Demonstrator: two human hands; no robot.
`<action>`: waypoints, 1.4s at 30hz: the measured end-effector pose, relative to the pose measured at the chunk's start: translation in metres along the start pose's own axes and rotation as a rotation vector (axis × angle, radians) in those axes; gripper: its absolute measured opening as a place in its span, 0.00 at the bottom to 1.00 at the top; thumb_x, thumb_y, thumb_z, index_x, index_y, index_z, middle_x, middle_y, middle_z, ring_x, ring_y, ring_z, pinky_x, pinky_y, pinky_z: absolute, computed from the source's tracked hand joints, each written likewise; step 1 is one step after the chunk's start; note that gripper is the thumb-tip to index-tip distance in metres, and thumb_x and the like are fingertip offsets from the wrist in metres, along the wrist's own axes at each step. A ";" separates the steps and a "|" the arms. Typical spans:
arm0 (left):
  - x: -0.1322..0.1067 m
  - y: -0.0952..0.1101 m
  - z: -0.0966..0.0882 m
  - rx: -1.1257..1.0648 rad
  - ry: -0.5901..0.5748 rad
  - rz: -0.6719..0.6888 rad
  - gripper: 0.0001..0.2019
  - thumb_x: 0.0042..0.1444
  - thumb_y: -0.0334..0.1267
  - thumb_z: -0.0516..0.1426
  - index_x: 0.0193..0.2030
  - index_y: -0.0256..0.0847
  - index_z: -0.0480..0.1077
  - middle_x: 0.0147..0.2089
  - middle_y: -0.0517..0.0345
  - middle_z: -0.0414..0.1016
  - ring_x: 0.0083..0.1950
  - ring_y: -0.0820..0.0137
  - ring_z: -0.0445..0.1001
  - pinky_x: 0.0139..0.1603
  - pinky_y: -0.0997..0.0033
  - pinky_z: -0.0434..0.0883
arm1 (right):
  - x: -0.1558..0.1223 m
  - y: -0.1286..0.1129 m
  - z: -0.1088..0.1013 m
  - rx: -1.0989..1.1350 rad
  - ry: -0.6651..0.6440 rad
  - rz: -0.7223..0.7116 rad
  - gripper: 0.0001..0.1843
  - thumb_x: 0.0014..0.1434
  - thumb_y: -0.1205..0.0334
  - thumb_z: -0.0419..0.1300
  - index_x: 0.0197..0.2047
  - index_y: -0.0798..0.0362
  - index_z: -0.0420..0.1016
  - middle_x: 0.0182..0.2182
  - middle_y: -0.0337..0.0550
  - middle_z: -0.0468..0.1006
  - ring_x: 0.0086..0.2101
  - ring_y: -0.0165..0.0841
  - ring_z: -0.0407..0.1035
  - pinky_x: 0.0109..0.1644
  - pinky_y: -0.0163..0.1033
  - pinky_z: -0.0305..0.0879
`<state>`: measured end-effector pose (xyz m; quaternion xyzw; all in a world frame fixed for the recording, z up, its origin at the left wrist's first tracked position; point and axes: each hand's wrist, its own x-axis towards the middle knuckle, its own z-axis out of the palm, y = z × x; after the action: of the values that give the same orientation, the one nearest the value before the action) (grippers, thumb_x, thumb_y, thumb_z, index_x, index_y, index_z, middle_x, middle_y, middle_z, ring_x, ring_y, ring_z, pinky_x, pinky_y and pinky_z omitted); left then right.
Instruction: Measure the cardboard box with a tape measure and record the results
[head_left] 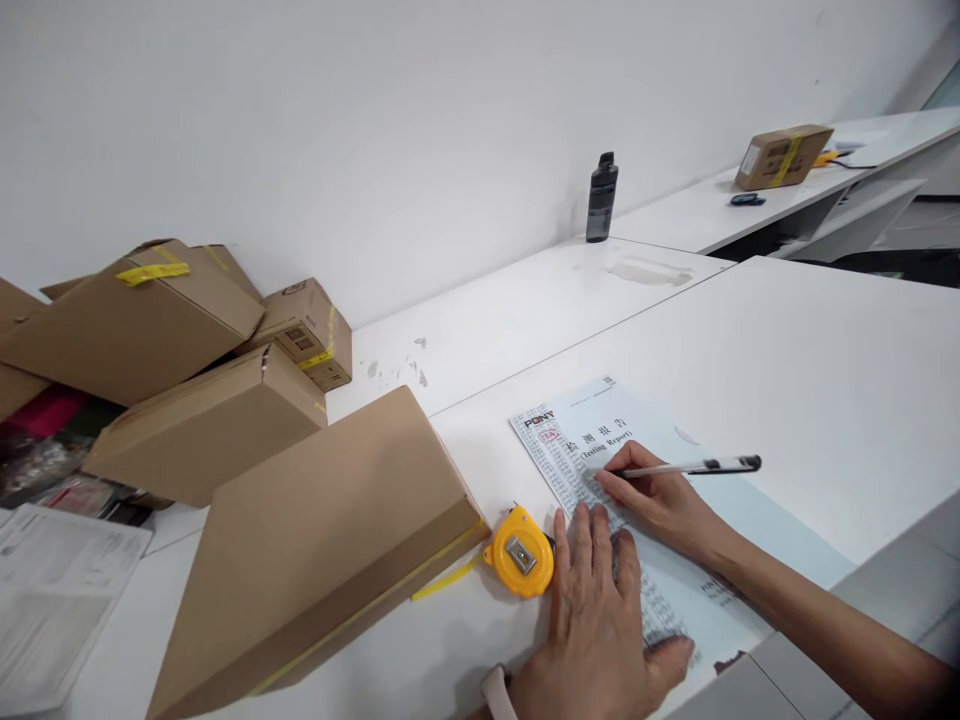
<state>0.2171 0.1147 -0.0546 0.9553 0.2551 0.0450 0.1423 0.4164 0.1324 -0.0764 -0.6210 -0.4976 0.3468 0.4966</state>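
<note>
A printed sheet headed "Testing Report" lies on the white table. My right hand is closed round a pen, and the pen's tip touches the sheet's upper part. Flat on the sheet's left edge rests my left hand, fingers stretched out, pinning the paper. Just left of that hand sits a yellow tape measure, touching the corner of a large cardboard box that lies tilted on the table.
More cardboard boxes are piled at the left against the wall, with papers and clutter below them. A dark bottle stands at the back. Another box and a small dark object lie on the far right counter.
</note>
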 end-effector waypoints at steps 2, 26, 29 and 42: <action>0.000 -0.001 0.002 0.012 0.013 0.004 0.42 0.69 0.61 0.46 0.77 0.26 0.48 0.79 0.28 0.39 0.80 0.46 0.34 0.78 0.36 0.47 | 0.001 0.001 0.001 -0.046 0.005 0.004 0.22 0.62 0.40 0.62 0.29 0.48 0.65 0.20 0.31 0.61 0.23 0.29 0.54 0.25 0.37 0.53; 0.002 -0.001 -0.003 -0.040 -0.009 0.005 0.41 0.71 0.60 0.39 0.77 0.25 0.48 0.79 0.26 0.41 0.80 0.47 0.31 0.78 0.36 0.43 | -0.001 0.002 0.002 -0.209 0.016 -0.021 0.17 0.61 0.49 0.60 0.27 0.47 0.60 0.20 0.30 0.56 0.22 0.29 0.50 0.25 0.37 0.49; 0.002 -0.001 -0.003 -0.033 -0.010 0.005 0.42 0.71 0.61 0.40 0.77 0.25 0.48 0.79 0.26 0.42 0.80 0.47 0.32 0.78 0.35 0.44 | -0.001 0.002 0.002 -0.216 0.011 -0.020 0.16 0.61 0.50 0.59 0.27 0.47 0.60 0.20 0.30 0.56 0.22 0.29 0.50 0.25 0.37 0.49; 0.002 0.000 -0.004 -0.014 -0.006 0.015 0.41 0.71 0.60 0.39 0.76 0.24 0.48 0.78 0.24 0.43 0.80 0.46 0.32 0.78 0.34 0.45 | -0.002 -0.005 0.002 -0.248 0.023 -0.029 0.15 0.59 0.52 0.58 0.26 0.46 0.58 0.18 0.30 0.55 0.21 0.28 0.49 0.25 0.37 0.49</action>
<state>0.2183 0.1162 -0.0508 0.9563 0.2472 0.0448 0.1496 0.4133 0.1314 -0.0725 -0.6743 -0.5400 0.2680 0.4265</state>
